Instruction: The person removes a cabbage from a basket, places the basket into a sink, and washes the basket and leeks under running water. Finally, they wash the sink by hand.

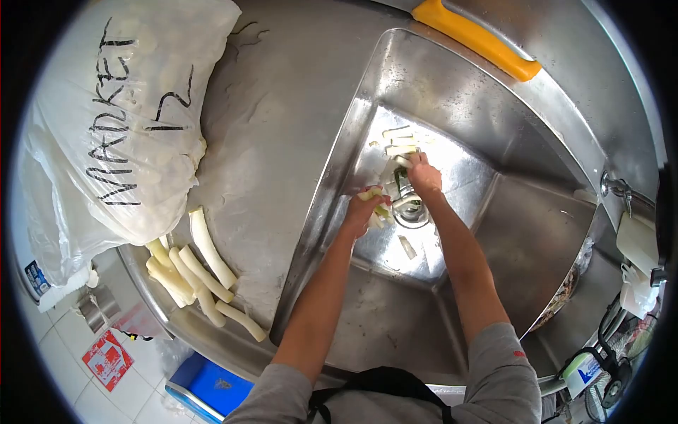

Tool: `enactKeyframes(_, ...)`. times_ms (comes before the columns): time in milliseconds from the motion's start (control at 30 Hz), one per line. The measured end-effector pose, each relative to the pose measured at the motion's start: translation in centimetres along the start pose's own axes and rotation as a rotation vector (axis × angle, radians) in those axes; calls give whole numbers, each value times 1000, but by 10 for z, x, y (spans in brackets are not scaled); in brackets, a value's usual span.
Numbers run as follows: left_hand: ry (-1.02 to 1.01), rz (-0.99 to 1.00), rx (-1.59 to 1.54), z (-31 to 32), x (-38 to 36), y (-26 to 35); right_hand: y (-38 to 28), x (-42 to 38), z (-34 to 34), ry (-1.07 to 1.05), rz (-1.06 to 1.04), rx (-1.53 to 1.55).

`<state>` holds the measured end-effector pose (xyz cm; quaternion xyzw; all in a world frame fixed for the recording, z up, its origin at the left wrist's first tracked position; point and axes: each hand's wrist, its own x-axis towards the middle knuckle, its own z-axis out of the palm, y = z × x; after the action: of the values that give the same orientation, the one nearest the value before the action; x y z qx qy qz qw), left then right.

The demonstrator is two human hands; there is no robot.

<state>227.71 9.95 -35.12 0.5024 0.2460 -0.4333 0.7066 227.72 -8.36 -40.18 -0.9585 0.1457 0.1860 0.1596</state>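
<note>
Both hands are down inside a steel sink (367,127), over its floor. My left hand (365,207) is closed around several short pale leek pieces (374,193). Just to the right and farther away, my right hand (425,178) has its fingers closed on another leek piece (403,162) near the drain (412,220). Pale and green scraps lie at the drain, partly hidden by my hands. More cut leek lengths (401,150) rest on the sink floor beyond my right hand, and a loose piece (407,247) lies nearer to me.
Several long leek stalks (207,247) lie on the steel counter (261,141) at left, beside a full white bag (134,113) with black writing. An orange handle (477,39) lies at the sink's far rim. A tap (620,188) is at right; a blue bin (208,385) stands below left.
</note>
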Motion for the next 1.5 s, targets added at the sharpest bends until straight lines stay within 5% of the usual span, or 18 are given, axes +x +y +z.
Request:
enactKeyframes(67, -23, 39, -82, 4, 0, 2, 0, -9, 1, 21, 132, 106)
enactKeyframes(200, 60, 116, 202, 24, 5, 18, -18, -43, -21, -89, 167, 1297)
enactKeyframes(367, 135, 294, 170, 52, 7, 37, -49, -74, -36, 50, 130, 1403)
enactKeyframes(533, 49, 254, 177, 49, 4, 38, -47, -82, -48, -63, 288, 1757)
enactKeyframes(633, 100, 280, 327, 34, 9, 22, -43, -83, -49, -139, 272, 1828)
enactKeyframes(667, 314, 327, 748, 25, 9, 16, -41, -83, -50, -181, 271, 1857)
enactKeyframes(700, 530, 366, 1168, 14, 10, 7, -37, -83, -47, -178, 269, 1858)
enactKeyframes(867, 376, 406, 1022, 14, -15, 33, -39, -80, -54, -130, 294, 1581)
enactKeyframes(933, -52, 208, 455, 23, -6, 39, -51, -81, -61, -41, 273, 1553)
enactKeyframes(1033, -142, 199, 334, 28, -1, 39, -49, -78, -54, 83, 199, 1453)
enactKeyframes(1133, -123, 152, 211, 36, -5, 35, -51, -77, -49, 289, 77, 1273)
enactKeyframes(1367, -33, -9, 330, 22, 0, 24, -19, -24, -32, 364, -179, 617)
enactKeyframes(1500, 23, 128, 348, -1, 9, 3, -7, 17, -24, 162, -216, 191)
